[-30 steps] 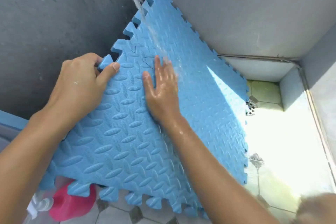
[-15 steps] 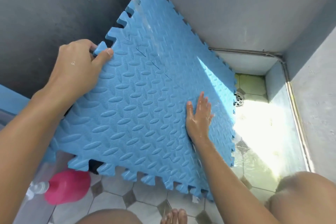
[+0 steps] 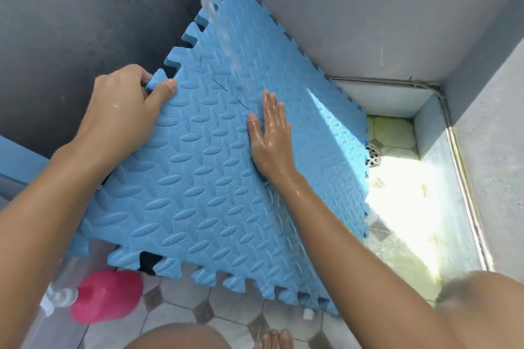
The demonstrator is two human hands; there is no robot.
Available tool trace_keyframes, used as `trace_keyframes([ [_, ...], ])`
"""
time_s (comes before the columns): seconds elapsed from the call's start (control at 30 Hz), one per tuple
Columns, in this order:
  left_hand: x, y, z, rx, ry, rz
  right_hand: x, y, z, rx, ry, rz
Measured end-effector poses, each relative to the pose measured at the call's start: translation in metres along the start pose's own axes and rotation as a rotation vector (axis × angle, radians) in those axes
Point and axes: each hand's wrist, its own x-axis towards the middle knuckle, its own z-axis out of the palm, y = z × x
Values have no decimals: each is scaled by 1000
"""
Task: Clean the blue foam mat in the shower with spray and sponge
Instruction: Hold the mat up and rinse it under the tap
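The blue foam mat (image 3: 198, 184), with an embossed pattern and jigsaw edges, is held tilted in the shower corner. A stream of water (image 3: 209, 5) falls from above onto its upper part. My left hand (image 3: 124, 113) grips a tab on the mat's upper left edge, thumb on the front face. My right hand (image 3: 269, 133) lies flat and wet on the mat's middle, fingers straight, just below where the water lands. No sponge is in view.
A pink spray bottle (image 3: 105, 295) with a clear nozzle lies on the tiled floor at lower left. A metal drain (image 3: 374, 154) sits in the sunlit floor at right. Grey walls close in behind and to the right. My knees and toes show at the bottom.
My right hand has slid from the mat's lower right back up to its middle under the water. The left hand keeps its grip on the edge.
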Motion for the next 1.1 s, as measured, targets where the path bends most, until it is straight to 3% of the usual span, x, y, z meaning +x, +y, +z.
trace_keyframes([
  [0.13, -1, -3, 3, -7, 23, -1, 98, -26, -9, 90, -33, -127],
  [0.2, 0, -3, 3, -9, 25, -12, 134, -23, -10, 73, -42, -106],
  [0.37, 2, -9, 6, -13, 43, -3, 174, 84, -47, -73, 65, 246],
  [0.47, 3, -11, 9, -14, 52, 13, 132, 171, -84, -144, 155, 569],
  [0.57, 4, -13, 10, -1, 59, 29, 73, 209, -95, -180, 195, 675],
  [0.73, 5, -10, 8, -2, 42, 29, 58, 160, -62, -206, 162, 387],
  [0.93, 4, -11, 11, -2, 13, -3, 89, 6, -8, -90, -46, -147],
  [1.1, 6, -15, 12, -65, 1, -17, 99, -76, 0, -14, -88, -338],
])
